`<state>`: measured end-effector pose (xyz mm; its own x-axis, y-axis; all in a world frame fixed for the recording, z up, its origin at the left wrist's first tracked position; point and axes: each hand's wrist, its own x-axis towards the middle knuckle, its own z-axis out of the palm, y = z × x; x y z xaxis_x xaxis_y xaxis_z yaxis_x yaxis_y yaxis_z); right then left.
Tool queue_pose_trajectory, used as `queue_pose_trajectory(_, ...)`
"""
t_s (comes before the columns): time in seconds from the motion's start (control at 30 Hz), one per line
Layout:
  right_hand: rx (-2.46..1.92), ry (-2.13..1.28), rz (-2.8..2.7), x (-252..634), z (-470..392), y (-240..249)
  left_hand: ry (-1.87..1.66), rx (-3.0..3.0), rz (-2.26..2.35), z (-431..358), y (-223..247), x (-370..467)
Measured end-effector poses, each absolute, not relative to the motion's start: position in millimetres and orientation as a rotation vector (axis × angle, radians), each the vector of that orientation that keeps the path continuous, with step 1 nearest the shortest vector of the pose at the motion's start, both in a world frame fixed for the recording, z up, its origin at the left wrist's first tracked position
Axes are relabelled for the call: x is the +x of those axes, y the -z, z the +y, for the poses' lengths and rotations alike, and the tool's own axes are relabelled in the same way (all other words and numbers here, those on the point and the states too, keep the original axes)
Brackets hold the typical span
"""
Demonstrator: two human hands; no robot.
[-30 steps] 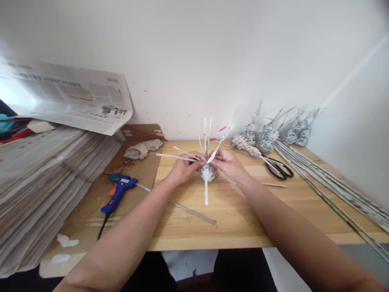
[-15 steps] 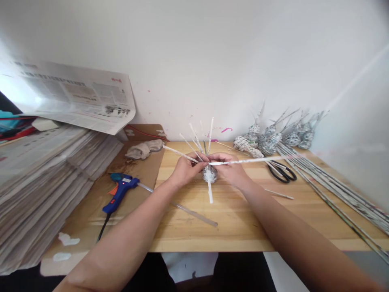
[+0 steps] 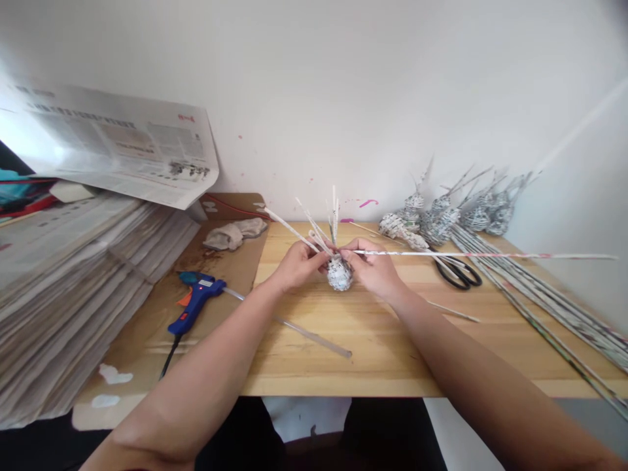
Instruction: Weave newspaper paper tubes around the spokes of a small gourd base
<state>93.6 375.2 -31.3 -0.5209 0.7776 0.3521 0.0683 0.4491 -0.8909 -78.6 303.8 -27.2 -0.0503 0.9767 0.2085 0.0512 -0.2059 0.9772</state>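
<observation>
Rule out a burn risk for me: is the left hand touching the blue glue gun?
Apart. The head view plainly shows cardboard and tabletop between the left hand, at the woven paper ball, and the glue gun.

No wording can be read. The newspaper sheet (image 3: 132,180) at upper left bears a dark headline (image 3: 83,115), text columns (image 3: 171,142) and small red characters (image 3: 186,118), all too blurred to make out; the pale label (image 3: 206,284) on the blue glue gun (image 3: 190,311), at left, is too small.
</observation>
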Motion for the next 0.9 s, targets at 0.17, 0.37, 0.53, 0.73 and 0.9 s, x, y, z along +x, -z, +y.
queue_pose_trajectory(0.17,-0.723,-1.117,-1.916,92.7,377.5,34.3,-1.351,1.310,1.167,307.0,32.0,-83.1)
queue_pose_trajectory(0.37,-0.707,-1.224,-1.943,93.7,378.6,35.9,-1.492,1.366,1.241,307.0,33.6,-77.7)
queue_pose_trajectory(0.53,-0.733,-1.204,-1.999,94.2,377.9,33.1,-1.530,1.313,1.256,306.6,30.8,-73.2)
queue_pose_trajectory(0.73,-0.746,-1.212,-2.006,93.1,374.1,29.4,-1.537,1.318,1.283,306.3,31.7,-70.8)
queue_pose_trajectory(0.9,-0.821,-1.200,-1.996,92.4,374.0,31.3,-1.571,1.319,1.294,307.1,35.0,-70.0)
